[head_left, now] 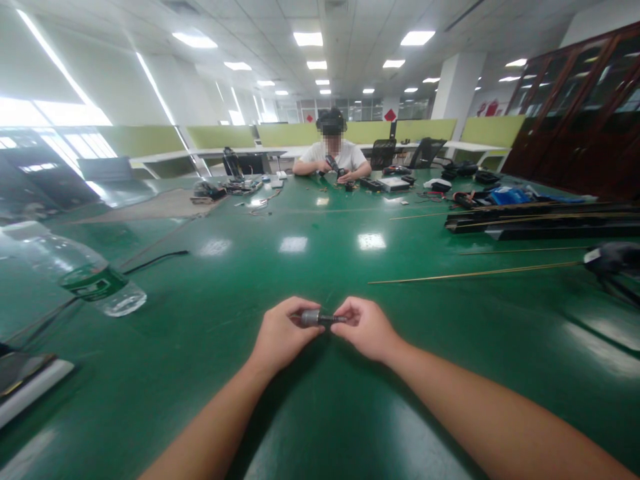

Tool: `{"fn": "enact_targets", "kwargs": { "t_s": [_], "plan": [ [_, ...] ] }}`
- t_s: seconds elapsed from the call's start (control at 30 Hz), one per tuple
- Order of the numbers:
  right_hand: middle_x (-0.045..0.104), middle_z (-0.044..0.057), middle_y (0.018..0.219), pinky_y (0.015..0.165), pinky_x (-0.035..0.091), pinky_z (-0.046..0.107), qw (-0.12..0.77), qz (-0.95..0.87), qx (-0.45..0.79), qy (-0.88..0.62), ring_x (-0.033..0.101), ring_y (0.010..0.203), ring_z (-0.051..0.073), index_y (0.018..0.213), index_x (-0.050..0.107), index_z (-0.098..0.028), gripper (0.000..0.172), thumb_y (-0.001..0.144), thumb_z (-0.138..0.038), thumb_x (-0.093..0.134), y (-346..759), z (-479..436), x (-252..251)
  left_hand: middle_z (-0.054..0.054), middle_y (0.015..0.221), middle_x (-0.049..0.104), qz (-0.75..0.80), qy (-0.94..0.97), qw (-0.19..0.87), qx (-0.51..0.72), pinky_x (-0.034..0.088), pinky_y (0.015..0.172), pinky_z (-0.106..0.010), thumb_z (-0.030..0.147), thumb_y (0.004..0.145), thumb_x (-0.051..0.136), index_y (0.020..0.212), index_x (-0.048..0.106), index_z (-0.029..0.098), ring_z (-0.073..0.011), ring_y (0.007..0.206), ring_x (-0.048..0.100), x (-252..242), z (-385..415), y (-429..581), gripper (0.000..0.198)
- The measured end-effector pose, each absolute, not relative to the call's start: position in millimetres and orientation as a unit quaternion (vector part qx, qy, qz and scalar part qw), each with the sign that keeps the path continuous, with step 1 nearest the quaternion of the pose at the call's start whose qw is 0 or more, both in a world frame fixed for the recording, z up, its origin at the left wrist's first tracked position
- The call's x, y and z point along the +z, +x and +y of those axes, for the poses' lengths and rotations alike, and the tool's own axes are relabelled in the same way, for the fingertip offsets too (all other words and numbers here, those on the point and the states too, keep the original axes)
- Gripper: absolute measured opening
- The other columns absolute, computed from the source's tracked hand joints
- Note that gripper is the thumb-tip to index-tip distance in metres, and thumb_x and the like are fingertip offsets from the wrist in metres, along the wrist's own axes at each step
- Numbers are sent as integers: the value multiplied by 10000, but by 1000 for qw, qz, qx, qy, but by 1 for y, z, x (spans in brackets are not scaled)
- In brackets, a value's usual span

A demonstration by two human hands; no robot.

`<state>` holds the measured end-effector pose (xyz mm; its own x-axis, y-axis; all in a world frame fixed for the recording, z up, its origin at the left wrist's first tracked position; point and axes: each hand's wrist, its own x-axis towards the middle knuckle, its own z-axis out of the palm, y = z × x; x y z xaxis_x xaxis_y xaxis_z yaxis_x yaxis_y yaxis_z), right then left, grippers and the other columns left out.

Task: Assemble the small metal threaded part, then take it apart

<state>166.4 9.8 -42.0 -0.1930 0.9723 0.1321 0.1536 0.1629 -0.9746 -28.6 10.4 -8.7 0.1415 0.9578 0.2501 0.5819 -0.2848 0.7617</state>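
Note:
My left hand (pixel 284 333) grips a small grey cylindrical part (pixel 311 318) between thumb and fingers. A thin dark shaft (pixel 327 319) extends from the cylinder's right side, in line with it. At the shaft's far end, my right hand (pixel 364 328) closes its thumb and fingertips in a pinch. The part lies level between both hands, a little above the green tabletop (pixel 320 413). Its exact kind is too small to tell, and the fingers hide both of its ends.
A plastic water bottle (pixel 95 277) appears at left, near a black cable (pixel 157 261). Thin brass-coloured rods (pixel 475 272) lie at right, with black rails (pixel 545 223) behind. Across the table a person (pixel 333 157) holds a dark tool. Electronics (pixel 210 191) sit far left.

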Motion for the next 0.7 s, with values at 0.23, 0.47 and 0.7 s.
{"fn": "enact_targets", "kwargs": {
  "t_s": [0.23, 0.47, 0.7],
  "plan": [
    [651, -4, 679, 538, 431, 244, 446, -604, 475, -458, 582, 570, 140, 798, 639, -169, 146, 688, -226, 716, 167, 10, -40, -13, 885, 717, 532, 718, 250, 373, 534, 755, -305, 259, 649, 805, 908, 730, 216, -188, 799, 680, -8, 12, -29, 273],
    [642, -7, 660, 516, 443, 241, 453, -584, 496, -456, 577, 549, 133, 788, 636, -165, 165, 682, -241, 737, 168, 11, -42, -12, 884, 717, 523, 728, 231, 380, 535, 748, -295, 217, 657, 791, 913, 730, 220, -180, 796, 675, -4, 12, -32, 263],
    [641, -4, 656, 498, 441, 236, 451, -579, 508, -452, 572, 545, 132, 807, 638, -156, 179, 686, -238, 741, 169, 11, -41, -14, 889, 719, 515, 734, 224, 381, 544, 741, -295, 223, 666, 789, 921, 728, 220, -181, 794, 680, -5, 13, -33, 262]
  ]
}}
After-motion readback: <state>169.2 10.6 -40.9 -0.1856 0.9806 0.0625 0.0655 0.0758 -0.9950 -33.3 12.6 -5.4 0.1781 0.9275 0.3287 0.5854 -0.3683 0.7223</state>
